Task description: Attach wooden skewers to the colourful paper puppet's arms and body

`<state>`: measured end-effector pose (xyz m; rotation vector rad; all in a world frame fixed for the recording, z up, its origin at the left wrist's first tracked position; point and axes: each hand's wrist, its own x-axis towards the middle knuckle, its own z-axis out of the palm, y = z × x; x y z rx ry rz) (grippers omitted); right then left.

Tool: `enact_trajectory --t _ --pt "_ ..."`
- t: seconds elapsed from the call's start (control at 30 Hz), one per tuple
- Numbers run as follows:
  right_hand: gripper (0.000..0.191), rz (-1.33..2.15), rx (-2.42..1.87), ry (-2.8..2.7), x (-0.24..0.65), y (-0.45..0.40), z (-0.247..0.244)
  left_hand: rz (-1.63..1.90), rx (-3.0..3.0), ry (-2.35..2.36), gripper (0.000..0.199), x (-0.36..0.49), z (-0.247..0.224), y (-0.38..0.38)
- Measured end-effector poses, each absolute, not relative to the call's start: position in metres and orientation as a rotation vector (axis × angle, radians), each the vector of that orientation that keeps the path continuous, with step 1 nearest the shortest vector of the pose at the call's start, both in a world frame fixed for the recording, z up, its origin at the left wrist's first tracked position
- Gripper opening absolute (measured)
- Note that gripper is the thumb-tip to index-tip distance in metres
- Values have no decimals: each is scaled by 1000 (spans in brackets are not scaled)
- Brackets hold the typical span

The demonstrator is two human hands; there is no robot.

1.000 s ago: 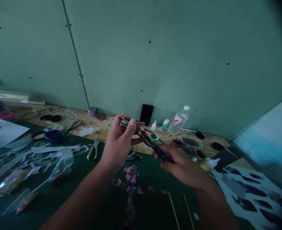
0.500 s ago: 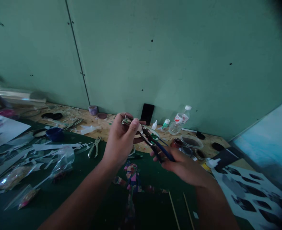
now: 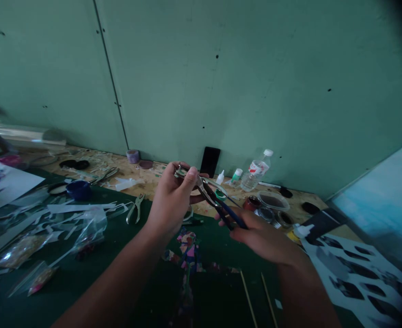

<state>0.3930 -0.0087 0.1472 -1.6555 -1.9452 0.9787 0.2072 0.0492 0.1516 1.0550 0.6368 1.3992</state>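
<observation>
Raised over the bench, my right hand (image 3: pixel 260 232) is closed around the blue handles of a pair of metal pliers (image 3: pixel 226 210). My left hand (image 3: pixel 173 198) is closed at the other end of the tool, thumb on top and fingers behind. A shiny metal piece (image 3: pixel 181 172) shows above the left fingers; I cannot tell whether it belongs to the pliers. Below both hands, a figure of colourful scraps (image 3: pixel 189 248) lies on the dark green mat (image 3: pixel 221 303), its lower part dim.
Along the wall stand a phone (image 3: pixel 210 160), a plastic bottle (image 3: pixel 256 171), small glue bottles (image 3: pixel 236 176) and paint jars (image 3: pixel 252 203). At left are a hole punch (image 3: pixel 136 208), a blue cup (image 3: pixel 78 190), paper strips and bags. Two thin sticks (image 3: pixel 249 298) and a printed sheet (image 3: pixel 361 278) lie right.
The pliers have turned slightly in my hands, showing more of their silver side. Both hands stay in nearly the same place.
</observation>
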Motion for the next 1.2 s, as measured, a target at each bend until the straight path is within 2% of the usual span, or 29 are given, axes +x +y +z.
enact_trajectory --t 0.13,0.3,0.5,0.67,1.0,1.2 --pt "47 942 -1644 -1955 393 -8 145 1393 1003 629 20 207 150 51" --pt "46 943 -1731 -1892 394 -8 144 1384 947 631 19 204 153 52" --pt "59 955 -1645 -1914 393 -7 143 1322 931 644 18 201 157 53" --pt "61 942 -1615 -1919 393 -6 140 1321 926 624 20 204 156 51" --pt "41 983 -1708 -1893 394 -7 141 1369 1018 596 20 207 149 51" --pt "41 1003 -1688 -1881 394 -7 140 1376 1052 594 17 207 148 51"
